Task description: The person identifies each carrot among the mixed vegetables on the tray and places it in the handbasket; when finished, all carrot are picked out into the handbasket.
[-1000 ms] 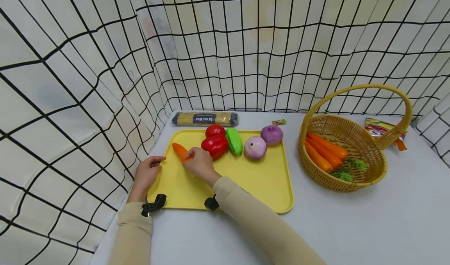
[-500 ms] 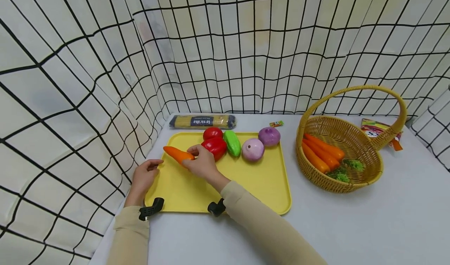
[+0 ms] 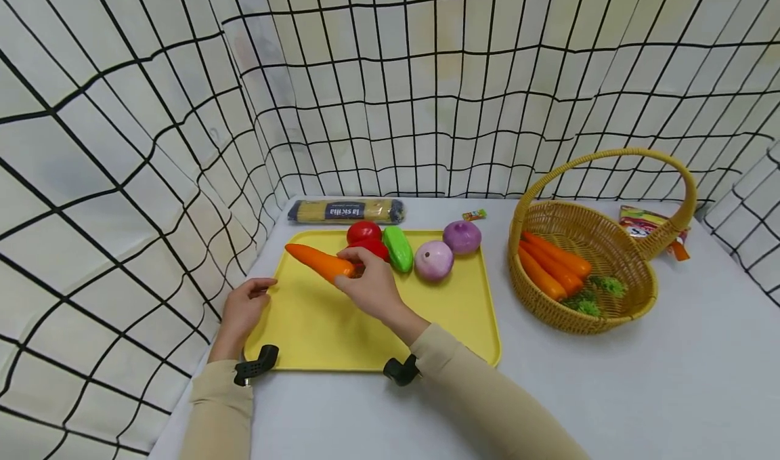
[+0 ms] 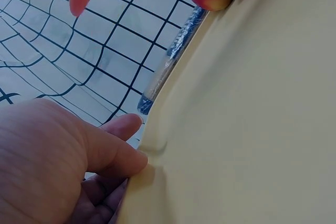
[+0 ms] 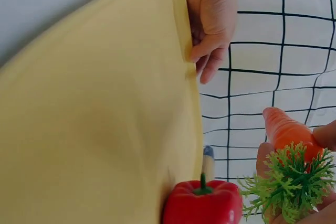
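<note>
In the head view my right hand (image 3: pixel 378 287) holds an orange toy carrot (image 3: pixel 317 260) by its thick end, raised over the left part of a yellow tray (image 3: pixel 445 318). The right wrist view shows green leafy tops (image 5: pixel 289 184) at the gripped end. My left hand (image 3: pixel 240 311) grips the tray's left rim, its thumb on the rim and its fingers at the outer side; the left wrist view shows this closely. Along the tray's back lie a red bell pepper (image 5: pixel 202 203), another red round vegetable (image 3: pixel 363 230), a green cucumber (image 3: pixel 398 250) and two purple onions (image 3: pixel 434 261).
Right of the tray stands a wicker basket (image 3: pixel 527 294) with a tall handle, holding several carrots (image 3: pixel 554 267). Behind the tray lies a pasta pack (image 3: pixel 347 211). A small wrapper (image 3: pixel 474 215) and a snack bag (image 3: pixel 646 221) lie farther back. Black-lined netting (image 3: pixel 365 87) surrounds the table.
My right hand has lifted the carrot off the tray and moved slightly right with it. My left hand stays at the tray's left rim. The head view has shifted slightly.
</note>
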Available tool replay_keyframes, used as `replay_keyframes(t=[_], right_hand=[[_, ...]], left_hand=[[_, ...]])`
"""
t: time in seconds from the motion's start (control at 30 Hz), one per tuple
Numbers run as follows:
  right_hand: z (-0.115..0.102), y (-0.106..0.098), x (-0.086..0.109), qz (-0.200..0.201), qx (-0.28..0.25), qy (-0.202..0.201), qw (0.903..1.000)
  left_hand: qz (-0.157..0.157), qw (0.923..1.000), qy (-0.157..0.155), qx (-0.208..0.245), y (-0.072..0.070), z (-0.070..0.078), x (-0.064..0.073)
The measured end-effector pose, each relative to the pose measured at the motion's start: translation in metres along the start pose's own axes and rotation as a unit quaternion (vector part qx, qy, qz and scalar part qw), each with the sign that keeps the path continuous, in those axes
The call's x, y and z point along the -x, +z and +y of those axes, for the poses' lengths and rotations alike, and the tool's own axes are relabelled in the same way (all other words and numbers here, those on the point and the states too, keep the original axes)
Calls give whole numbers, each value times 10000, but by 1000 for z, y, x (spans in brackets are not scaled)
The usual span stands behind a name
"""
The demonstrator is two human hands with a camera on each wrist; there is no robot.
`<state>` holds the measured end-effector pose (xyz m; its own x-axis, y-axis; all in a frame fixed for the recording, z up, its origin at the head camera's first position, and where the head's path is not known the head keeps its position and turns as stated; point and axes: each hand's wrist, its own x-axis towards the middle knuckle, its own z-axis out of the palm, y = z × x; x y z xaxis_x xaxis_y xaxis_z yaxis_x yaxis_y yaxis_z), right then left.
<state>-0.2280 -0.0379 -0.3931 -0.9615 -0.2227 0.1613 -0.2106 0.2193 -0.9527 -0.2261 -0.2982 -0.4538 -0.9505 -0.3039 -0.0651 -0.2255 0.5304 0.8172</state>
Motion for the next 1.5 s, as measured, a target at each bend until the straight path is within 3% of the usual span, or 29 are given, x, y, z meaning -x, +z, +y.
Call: replay_keyframes(t=[0.2,0.43,0.57,0.73,0.9,1.2,1.5], right_hand=[[-7,-24,11,-3,107,-152,9998],[2,-63,31,215,447,-282,9984],[12,-83,45,465,364,-362,9976],[25,-103,57,750,187,-145,9969],[33,-120,68,796,100,-217,9965],[26,-157,81,820,78,-737,9939],[24,-196,96,1112,-60,-915,9896]], left_hand=[[4,9999,113,43,0,1,0],[6,9998,149,-101,-1,-2,0],[2,9998,132,-161,-3,-3,1],[54,9997,152,-177,-3,-4,2],[112,9998,121,-127,-3,-4,2],[43,9999,108,-101,-6,0,3],[-137,9996,235,-94,-7,-3,3]])
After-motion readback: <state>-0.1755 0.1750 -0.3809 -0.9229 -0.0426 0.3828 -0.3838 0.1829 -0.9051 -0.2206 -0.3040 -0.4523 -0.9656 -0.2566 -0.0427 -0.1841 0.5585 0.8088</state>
